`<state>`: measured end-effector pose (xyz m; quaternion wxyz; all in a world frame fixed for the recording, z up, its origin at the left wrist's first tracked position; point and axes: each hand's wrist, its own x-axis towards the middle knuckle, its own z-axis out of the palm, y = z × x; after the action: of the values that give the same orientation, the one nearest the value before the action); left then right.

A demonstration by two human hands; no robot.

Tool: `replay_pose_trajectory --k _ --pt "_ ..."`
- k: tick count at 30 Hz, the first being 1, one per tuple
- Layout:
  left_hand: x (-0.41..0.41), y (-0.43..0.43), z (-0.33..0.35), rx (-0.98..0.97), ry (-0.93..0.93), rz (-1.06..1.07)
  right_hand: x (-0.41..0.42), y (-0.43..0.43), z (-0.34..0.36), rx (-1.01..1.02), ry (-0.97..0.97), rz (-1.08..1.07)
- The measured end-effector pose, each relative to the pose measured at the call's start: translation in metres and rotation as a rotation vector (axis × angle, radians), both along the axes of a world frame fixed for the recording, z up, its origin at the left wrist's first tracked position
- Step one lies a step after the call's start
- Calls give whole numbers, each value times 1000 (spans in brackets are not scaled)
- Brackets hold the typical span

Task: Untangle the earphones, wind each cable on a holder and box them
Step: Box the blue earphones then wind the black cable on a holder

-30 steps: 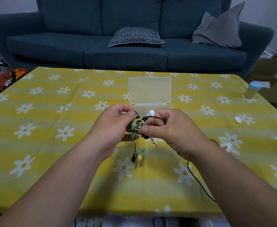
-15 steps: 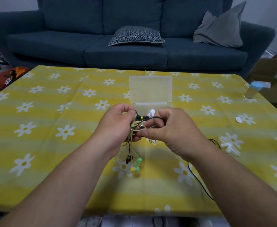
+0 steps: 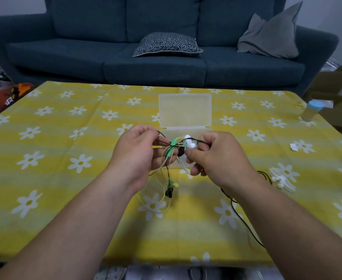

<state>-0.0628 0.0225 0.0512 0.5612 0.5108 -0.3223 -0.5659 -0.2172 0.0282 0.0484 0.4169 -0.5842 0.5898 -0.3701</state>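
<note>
A tangle of earphones [image 3: 174,150] with yellow-green, black and white cables hangs between my hands above the table. My left hand [image 3: 137,152] pinches the black and yellow cables on the left of the knot. My right hand [image 3: 212,156] pinches the cables on the right, beside the white earbuds [image 3: 189,141]. Earbuds and a black plug [image 3: 169,191] dangle below the knot. A black cable [image 3: 244,221] trails under my right wrist onto the cloth. A clear plastic box [image 3: 185,110] stands open behind my hands. A white holder [image 3: 281,178] lies at the right.
The table wears a yellow cloth with white daisies [image 3: 81,162]. A small bottle with a blue cap [image 3: 310,110] stands at the far right edge, and a white paper scrap [image 3: 293,147] lies nearby. A dark blue sofa [image 3: 156,63] runs behind the table.
My hands have drawn slightly apart, spreading the knot. The white earbuds show more plainly by my right thumb, and the dangling earbuds hang a little differently.
</note>
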Motion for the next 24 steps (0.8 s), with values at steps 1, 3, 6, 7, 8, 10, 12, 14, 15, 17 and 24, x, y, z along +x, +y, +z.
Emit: replay_pose_trajectory --k 1,3,6,7,8,10,12,14,15,17,24 --pt "1 -1 -1 10 10 24 0 1 1 4 16 16" --pt "5 -3 -2 37 25 66 0 2 3 11 32 45" --pt "6 -2 -2 64 21 45 2 4 5 -7 45 61" --pt "6 -2 -2 66 0 2 3 4 5 -26 54 62" --pt "6 -1 -2 64 -14 -51 3 4 5 -48 65 59" --pt "6 2 -2 49 0 -163 4 2 3 -81 73 52" --pt "6 5 0 26 52 -259 4 1 1 -76 79 64" --pt "7 5 1 -5 97 -301 3 1 -2 -35 67 95" --pt "7 5 1 -26 90 -296 3 1 -2 -14 41 107" --pt "8 3 -1 -67 37 -248 3 2 -1 11 -6 114" --pt "13 5 0 27 174 -336 2 -1 -2 1 -10 117"
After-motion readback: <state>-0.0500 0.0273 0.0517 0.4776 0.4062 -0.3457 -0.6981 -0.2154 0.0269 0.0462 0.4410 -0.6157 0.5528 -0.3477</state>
